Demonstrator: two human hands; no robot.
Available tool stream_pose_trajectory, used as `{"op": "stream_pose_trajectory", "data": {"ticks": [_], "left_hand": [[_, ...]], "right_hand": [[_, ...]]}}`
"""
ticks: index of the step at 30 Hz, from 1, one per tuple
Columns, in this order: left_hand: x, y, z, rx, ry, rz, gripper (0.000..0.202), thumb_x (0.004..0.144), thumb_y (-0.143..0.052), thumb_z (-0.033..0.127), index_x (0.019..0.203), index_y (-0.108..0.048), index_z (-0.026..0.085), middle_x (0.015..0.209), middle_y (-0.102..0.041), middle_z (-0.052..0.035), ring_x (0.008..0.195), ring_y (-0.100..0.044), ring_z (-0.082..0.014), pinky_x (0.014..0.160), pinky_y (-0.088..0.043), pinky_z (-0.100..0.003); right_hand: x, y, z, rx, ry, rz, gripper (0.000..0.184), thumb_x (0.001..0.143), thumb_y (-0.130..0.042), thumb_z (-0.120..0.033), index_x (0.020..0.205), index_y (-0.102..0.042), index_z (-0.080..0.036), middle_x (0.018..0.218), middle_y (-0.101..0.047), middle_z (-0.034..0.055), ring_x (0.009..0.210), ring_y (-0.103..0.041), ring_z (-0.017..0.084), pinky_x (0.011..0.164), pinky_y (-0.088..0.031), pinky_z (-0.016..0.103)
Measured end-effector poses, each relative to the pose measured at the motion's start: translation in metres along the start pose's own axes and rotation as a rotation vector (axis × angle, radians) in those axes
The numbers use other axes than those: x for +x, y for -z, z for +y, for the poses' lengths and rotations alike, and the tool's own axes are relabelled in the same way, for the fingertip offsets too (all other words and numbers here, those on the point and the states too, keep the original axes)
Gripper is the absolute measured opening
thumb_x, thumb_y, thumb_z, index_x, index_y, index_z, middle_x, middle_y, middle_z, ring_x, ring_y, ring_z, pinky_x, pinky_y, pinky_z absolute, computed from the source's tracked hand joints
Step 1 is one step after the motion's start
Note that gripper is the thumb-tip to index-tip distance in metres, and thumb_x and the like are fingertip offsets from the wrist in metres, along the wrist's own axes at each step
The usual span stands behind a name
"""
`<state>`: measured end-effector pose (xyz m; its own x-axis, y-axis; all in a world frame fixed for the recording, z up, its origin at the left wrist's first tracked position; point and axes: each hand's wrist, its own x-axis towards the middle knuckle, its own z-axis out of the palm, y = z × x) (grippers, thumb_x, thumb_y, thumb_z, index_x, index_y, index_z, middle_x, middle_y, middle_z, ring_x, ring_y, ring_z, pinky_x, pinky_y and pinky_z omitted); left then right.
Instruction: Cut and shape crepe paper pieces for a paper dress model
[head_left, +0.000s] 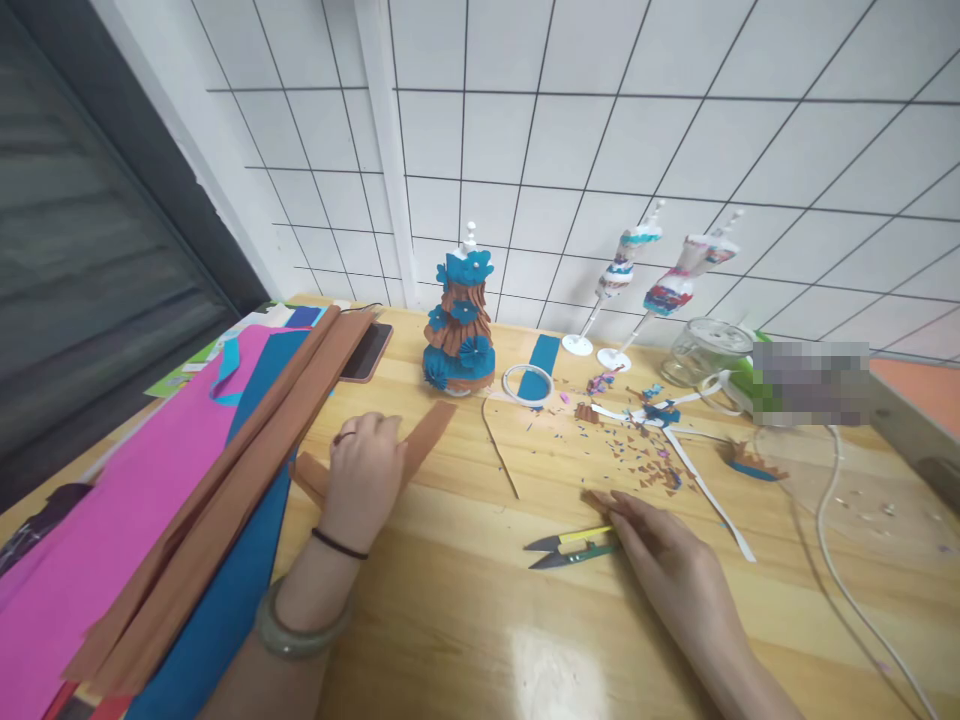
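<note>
My left hand (362,476) rests knuckles-up on a brown paper strip (424,440) on the wooden table (480,610), fingers curled over it. My right hand (660,548) lies beside small yellow-green thread snips (571,548), its fingertips touching their handle end, fingers stretched and close together. A dress-form model (459,330) clad in brown and teal paper stands behind the left hand. A roll of white tape (526,384) lies next to it.
Stacked pink, teal and brown paper sheets (150,520) cover the table's left. A phone (367,352) lies near them. Two more decorated dress forms (660,280), a glass jar (701,352), paper scraps (637,440) and a white cable (832,560) occupy the right.
</note>
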<state>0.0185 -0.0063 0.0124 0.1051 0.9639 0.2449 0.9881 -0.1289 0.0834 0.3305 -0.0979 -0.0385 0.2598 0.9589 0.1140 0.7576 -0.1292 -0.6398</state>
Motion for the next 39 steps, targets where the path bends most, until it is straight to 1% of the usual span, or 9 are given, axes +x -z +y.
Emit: {"op": "stream_pose_trajectory", "data": {"ticks": [3, 5, 8, 12, 16, 20, 30, 36, 39], "left_hand": [[-0.011, -0.001, 0.031, -0.176, -0.278, 0.059, 0.015, 0.083, -0.046, 0.014, 0.093, -0.057, 0.016, 0.099, -0.057, -0.0094, 0.102, -0.048, -0.0247, 0.087, -0.039, -0.038], [-0.021, -0.004, 0.052, -0.306, -0.472, -0.046, 0.015, 0.085, -0.044, 0.012, 0.092, -0.057, 0.017, 0.098, -0.057, -0.0070, 0.100, -0.049, -0.0221, 0.085, -0.041, -0.035], [-0.033, -0.010, 0.068, -0.464, -0.598, -0.152, 0.011, 0.085, -0.047, 0.015, 0.091, -0.056, 0.017, 0.097, -0.057, -0.0046, 0.096, -0.049, -0.0203, 0.084, -0.042, -0.034], [-0.036, -0.017, 0.069, -0.571, -0.556, -0.194, 0.009, 0.084, -0.049, 0.013, 0.087, -0.057, 0.017, 0.092, -0.059, -0.0039, 0.091, -0.050, -0.0191, 0.083, -0.041, -0.034], [-0.034, -0.022, 0.067, -0.630, -0.492, -0.208, 0.011, 0.082, -0.050, 0.011, 0.085, -0.059, 0.017, 0.088, -0.060, -0.0032, 0.088, -0.051, -0.0180, 0.082, -0.040, -0.032], [-0.035, -0.024, 0.068, -0.670, -0.484, -0.200, 0.014, 0.082, -0.050, 0.011, 0.088, -0.061, 0.018, 0.087, -0.061, -0.0034, 0.086, -0.052, -0.0177, 0.082, -0.040, -0.032], [-0.036, -0.028, 0.067, -0.682, -0.480, -0.196, 0.014, 0.082, -0.051, 0.012, 0.087, -0.062, 0.019, 0.087, -0.062, -0.0029, 0.087, -0.053, -0.0179, 0.082, -0.040, -0.032], [-0.039, -0.020, 0.071, -0.729, -0.493, -0.177, 0.024, 0.077, -0.061, 0.019, 0.101, -0.059, 0.019, 0.098, -0.061, -0.0033, 0.095, -0.050, -0.0190, 0.087, -0.039, -0.033], [-0.041, -0.014, 0.073, -0.766, -0.587, -0.195, 0.039, 0.070, -0.069, 0.033, 0.105, -0.058, 0.020, 0.102, -0.061, -0.0032, 0.099, -0.049, -0.0200, 0.087, -0.039, -0.033]], "right_hand": [[0.001, -0.001, -0.001, 0.003, 0.012, 0.010, 0.036, 0.079, -0.049, -0.043, 0.101, -0.064, -0.020, 0.101, -0.068, 0.0076, 0.094, -0.062, 0.025, 0.089, -0.045, 0.042], [0.001, -0.002, -0.001, 0.041, -0.039, 0.003, 0.035, 0.078, -0.050, -0.044, 0.100, -0.065, -0.020, 0.102, -0.068, 0.0072, 0.096, -0.061, 0.025, 0.091, -0.044, 0.042], [0.002, -0.003, -0.003, 0.148, -0.151, 0.000, 0.035, 0.077, -0.052, -0.045, 0.098, -0.065, -0.021, 0.106, -0.068, 0.0069, 0.103, -0.059, 0.026, 0.096, -0.041, 0.043], [0.002, -0.008, -0.004, 0.317, -0.190, -0.042, 0.042, 0.073, -0.059, -0.044, 0.105, -0.061, -0.017, 0.100, -0.070, 0.0095, 0.098, -0.063, 0.026, 0.093, -0.045, 0.043], [0.002, -0.013, -0.001, 0.386, -0.100, -0.013, 0.042, 0.068, -0.066, -0.040, 0.102, -0.063, -0.016, 0.095, -0.071, 0.0105, 0.088, -0.067, 0.026, 0.081, -0.054, 0.039], [0.001, -0.013, 0.000, 0.403, -0.047, -0.042, 0.041, 0.068, -0.066, -0.039, 0.103, -0.063, -0.017, 0.097, -0.070, 0.0106, 0.088, -0.067, 0.026, 0.079, -0.055, 0.038], [0.005, -0.013, 0.014, 0.185, 0.064, -0.068, 0.037, 0.076, -0.056, -0.035, 0.109, -0.059, -0.019, 0.097, -0.070, 0.0090, 0.092, -0.065, 0.025, 0.082, -0.052, 0.039], [-0.008, -0.011, -0.020, 0.019, 0.210, -0.018, 0.031, 0.082, -0.049, -0.033, 0.109, -0.057, -0.019, 0.092, -0.069, 0.0078, 0.087, -0.064, 0.024, 0.077, -0.051, 0.039], [-0.020, -0.013, -0.046, 0.021, 0.368, -0.126, 0.022, 0.084, -0.048, -0.029, 0.102, -0.059, -0.023, 0.089, -0.068, 0.0066, 0.084, -0.063, 0.022, 0.074, -0.051, 0.037]]}}
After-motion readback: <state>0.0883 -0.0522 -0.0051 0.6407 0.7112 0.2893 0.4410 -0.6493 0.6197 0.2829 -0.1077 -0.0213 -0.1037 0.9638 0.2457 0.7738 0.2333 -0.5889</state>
